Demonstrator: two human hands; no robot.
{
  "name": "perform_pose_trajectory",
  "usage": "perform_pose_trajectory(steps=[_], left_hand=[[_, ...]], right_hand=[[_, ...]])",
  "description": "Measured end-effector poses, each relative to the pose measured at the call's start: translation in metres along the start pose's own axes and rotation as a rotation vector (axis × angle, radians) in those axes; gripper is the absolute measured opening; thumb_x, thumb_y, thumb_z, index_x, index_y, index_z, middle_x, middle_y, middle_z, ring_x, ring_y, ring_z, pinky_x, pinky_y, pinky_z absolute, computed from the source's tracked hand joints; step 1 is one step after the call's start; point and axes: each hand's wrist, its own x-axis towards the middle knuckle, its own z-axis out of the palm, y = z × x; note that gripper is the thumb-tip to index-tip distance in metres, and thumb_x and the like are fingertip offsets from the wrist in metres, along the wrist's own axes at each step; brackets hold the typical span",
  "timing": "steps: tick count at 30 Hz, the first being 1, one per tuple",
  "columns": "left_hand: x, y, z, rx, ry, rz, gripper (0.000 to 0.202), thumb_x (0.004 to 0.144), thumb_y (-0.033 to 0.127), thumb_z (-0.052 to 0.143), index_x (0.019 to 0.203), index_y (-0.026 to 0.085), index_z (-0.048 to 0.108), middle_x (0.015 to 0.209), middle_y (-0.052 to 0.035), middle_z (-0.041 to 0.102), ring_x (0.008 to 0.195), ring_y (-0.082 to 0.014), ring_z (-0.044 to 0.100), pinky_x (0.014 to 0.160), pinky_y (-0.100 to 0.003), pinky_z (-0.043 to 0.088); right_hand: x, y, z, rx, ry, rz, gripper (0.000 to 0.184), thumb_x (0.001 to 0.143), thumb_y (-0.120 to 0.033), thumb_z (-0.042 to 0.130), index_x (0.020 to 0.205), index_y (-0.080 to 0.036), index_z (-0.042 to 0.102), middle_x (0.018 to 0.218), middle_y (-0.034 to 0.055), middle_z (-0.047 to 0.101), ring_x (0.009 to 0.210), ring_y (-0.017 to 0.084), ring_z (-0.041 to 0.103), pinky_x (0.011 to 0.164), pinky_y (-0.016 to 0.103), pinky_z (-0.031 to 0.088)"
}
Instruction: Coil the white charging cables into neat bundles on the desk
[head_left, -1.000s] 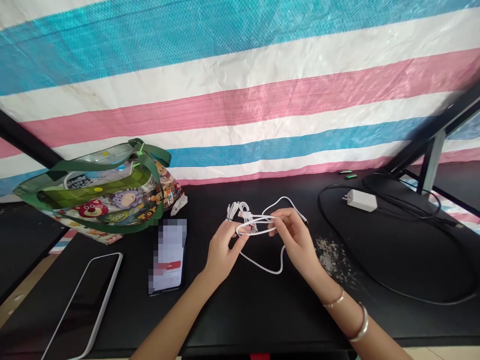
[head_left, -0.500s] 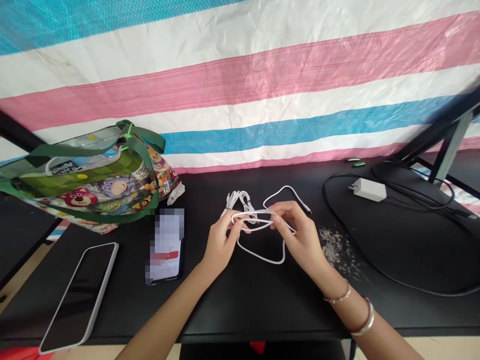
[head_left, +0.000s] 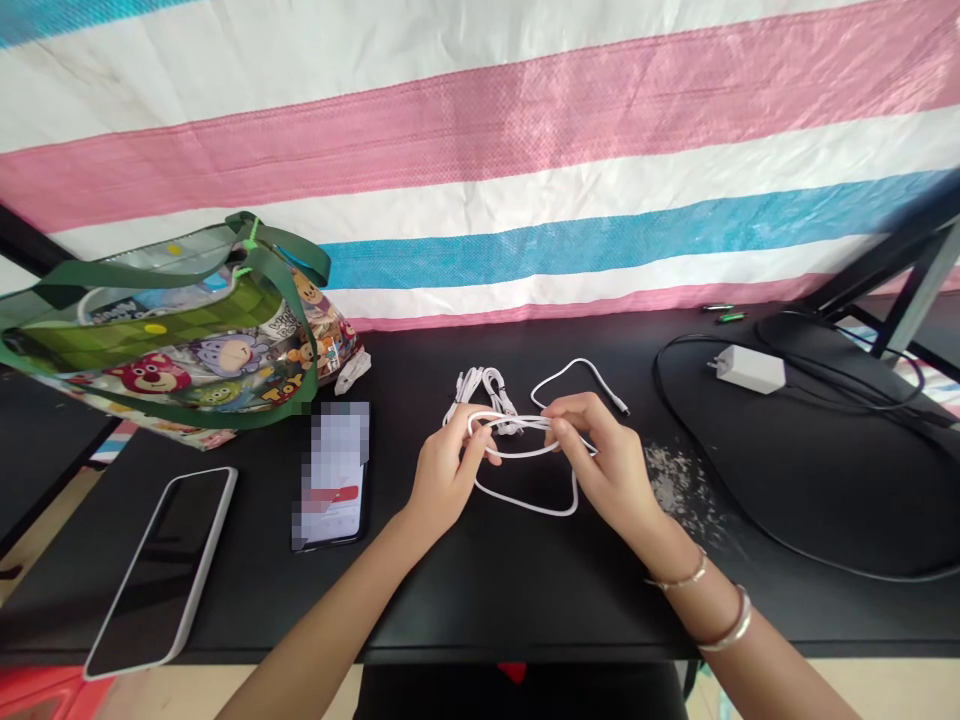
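White charging cable [head_left: 517, 422], thin and round-sheathed: it is held just above the black table [head_left: 487, 600], in front of me at centre.

1. Step in hand, as I judge it: loops of the cable are gathered between both hands. My left hand [head_left: 450, 470] pinches the left bend of the loops between thumb and fingers. My right hand [head_left: 607, 465] pinches the right bend in the same way, with the other fingers curled.
2. One slack loop hangs below the hands and touches the table. The free end with its connector [head_left: 622, 410] lies on the table beyond my right hand. A bunched part [head_left: 487, 385] lies just behind the loops (whether it belongs to the same cable, I cannot tell).
3. A further turn would call for both pinches to stay firm and for slack from the free end. Otherwise the loops are likely to spring apart.

Count:
- Phones: two. One in a white case [head_left: 161, 565] lies far left, and one with a lit screen [head_left: 334, 475] lies near my left hand.
- Cartoon-print tote bag [head_left: 187, 350]: one, at rear left.
- White charger plug [head_left: 750, 370]: one, well apart on the right.
- Bangles [head_left: 731, 630]: two, on my right wrist.
- Patch of pale crumbs [head_left: 675, 490]: one, just beside my right hand.
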Motion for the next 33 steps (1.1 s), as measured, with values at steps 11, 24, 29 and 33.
perform_pose_trajectory(steps=[11,24,29,33], left_hand=[[-0.0017,-0.0033,-0.0009,0.089,-0.015,0.008,0.018,0.090,0.022,0.045,0.103,0.023,0.056,0.063,0.0057,0.064,0.061,-0.0132,0.066,0.068,-0.023,0.046],[-0.0001,-0.0087,-0.0004,0.202,-0.044,0.065,0.025,0.094,0.022,0.038,0.103,0.024,0.061,0.065,0.0041,0.067,0.064,-0.0140,0.066,0.067,-0.023,0.046],[-0.0006,-0.0073,-0.0013,0.263,-0.033,0.052,0.025,0.094,0.021,0.037,0.101,0.023,0.061,0.064,0.0044,0.068,0.064,-0.0142,0.065,0.067,-0.023,0.045],[-0.0008,-0.0049,-0.0019,0.265,-0.026,0.027,0.025,0.094,0.021,0.036,0.099,0.023,0.061,0.064,0.0045,0.069,0.066,-0.0143,0.066,0.067,-0.023,0.045]], right_hand=[[0.0001,0.0026,0.0040,0.178,-0.008,0.143,0.014,0.092,-0.035,0.047,0.091,-0.022,0.052,0.054,-0.0049,0.059,0.048,0.013,0.061,0.051,0.023,0.049],[-0.0016,0.0065,0.0061,0.084,0.024,0.058,0.007,0.089,-0.021,0.048,0.091,-0.022,0.054,0.080,0.0011,0.068,0.059,0.013,0.066,0.058,0.024,0.054],[-0.0007,0.0083,0.0065,0.092,0.041,0.039,0.008,0.087,-0.018,0.050,0.091,-0.022,0.056,0.079,0.0016,0.068,0.066,0.014,0.068,0.064,0.026,0.056],[0.0013,0.0101,0.0055,0.122,0.009,0.072,0.005,0.087,-0.023,0.052,0.090,-0.022,0.056,0.076,0.0021,0.069,0.070,0.016,0.069,0.064,0.028,0.056]])
